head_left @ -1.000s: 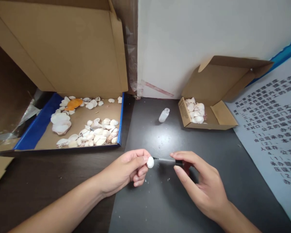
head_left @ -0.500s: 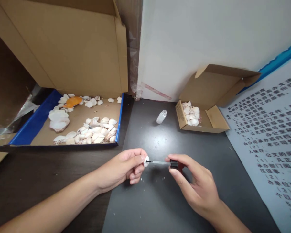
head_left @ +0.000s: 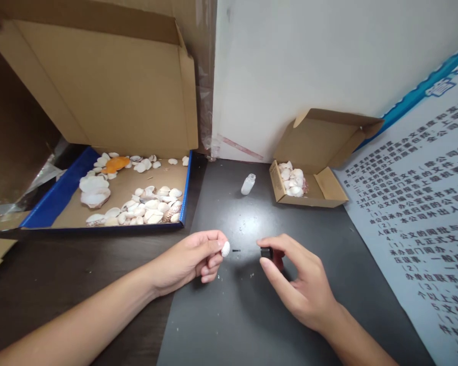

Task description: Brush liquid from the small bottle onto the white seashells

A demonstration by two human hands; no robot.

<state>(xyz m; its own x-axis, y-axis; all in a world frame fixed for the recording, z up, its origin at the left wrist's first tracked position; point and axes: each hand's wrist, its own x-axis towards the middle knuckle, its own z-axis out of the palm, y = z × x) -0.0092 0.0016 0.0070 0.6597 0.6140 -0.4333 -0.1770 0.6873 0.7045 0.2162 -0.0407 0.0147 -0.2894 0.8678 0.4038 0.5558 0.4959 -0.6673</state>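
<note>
My left hand [head_left: 198,259] pinches a small white seashell [head_left: 225,248] between thumb and fingers. Facing it, my right hand [head_left: 295,279] grips the black cap [head_left: 266,252] of a brush applicator. The dark brush tip [head_left: 236,250] points at the shell, a small gap apart from it; the clear stem between cap and tip hardly shows. Beyond the hands, a small uncapped bottle [head_left: 248,185] with whitish contents stands on the dark grey mat [head_left: 213,325].
At the left, a blue-edged cardboard box [head_left: 61,193] with raised lid holds many shells and an orange one [head_left: 116,164]. A smaller open carton [head_left: 330,188] with shells stands at the back right. A printed sheet [head_left: 404,244] lines the right side, a white panel [head_left: 290,61] the back.
The brush tip has come away from the shell, leaving a small gap. The shell has turned in my left fingers and shows more of its ribbed face. The view has shifted slightly.
</note>
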